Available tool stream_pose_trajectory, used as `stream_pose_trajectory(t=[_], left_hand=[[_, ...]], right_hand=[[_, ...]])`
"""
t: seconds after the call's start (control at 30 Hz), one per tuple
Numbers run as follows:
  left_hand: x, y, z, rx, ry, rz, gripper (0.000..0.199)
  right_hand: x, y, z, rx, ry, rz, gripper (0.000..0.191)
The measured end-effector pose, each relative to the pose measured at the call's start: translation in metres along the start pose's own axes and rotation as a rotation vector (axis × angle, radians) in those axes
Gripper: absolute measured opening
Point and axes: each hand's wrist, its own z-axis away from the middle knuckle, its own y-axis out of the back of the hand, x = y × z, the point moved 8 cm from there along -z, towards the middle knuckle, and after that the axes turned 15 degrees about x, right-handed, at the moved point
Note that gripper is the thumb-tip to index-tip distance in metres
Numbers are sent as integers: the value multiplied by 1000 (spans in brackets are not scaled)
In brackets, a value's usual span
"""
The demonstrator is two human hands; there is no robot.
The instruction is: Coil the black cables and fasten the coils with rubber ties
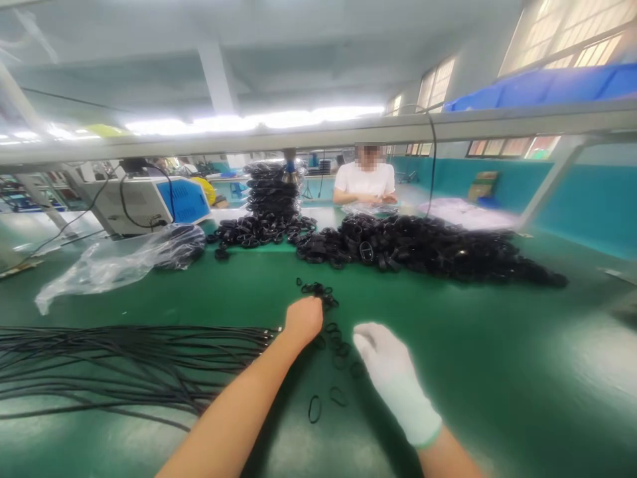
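Note:
My bare left hand (304, 320) is over the green table, against a small cluster of black rings (318, 290). Its fingers curl inward, and what they hold, if anything, is hidden. To the right, my right hand (385, 355) wears a white glove and is beside a trail of loose black rings (339, 346), its fingers bent and close together. Whether anything is between them is not visible. Nearer to me, a single black ring (314, 409) lies on the table between my forearms. Black cables (124, 358) stretch from the left edge to near my left wrist.
A large heap of black loops (423, 245) spans the table's far side, with a bagged stack (273, 189) behind it. Clear plastic (114, 259) and a blue-and-white machine (149, 199) are at left. A person (365, 179) sits opposite, under a metal beam (318, 136).

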Motion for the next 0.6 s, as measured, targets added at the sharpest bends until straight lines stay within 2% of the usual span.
stream_pose_trajectory(t=[0.07,0.17,0.23,0.3,0.4,0.5,0.57,0.6], left_hand=[[0,3,13,-54,42,157,15],[7,4,43,-169,99,409,21],[12,1,63,-212,141,544,23],[16,-3,76,-210,184,639,23],[19,-1,85,-112,213,731,21],[24,14,87,-6,195,825,22],[33,20,88,-100,107,827,21],[38,20,87,-167,31,737,20]], right_hand=[[0,-1,0,-18,-50,-105,31],[-3,-12,3,-120,-148,-305,37],[-7,-20,8,-164,-153,-349,33],[-11,-23,13,-159,-130,-335,25],[-14,-24,22,-118,-83,-292,18],[-14,-25,23,-113,-57,-255,21],[-10,-26,19,-131,-69,-229,23],[-7,-25,16,-133,-79,-205,23]])
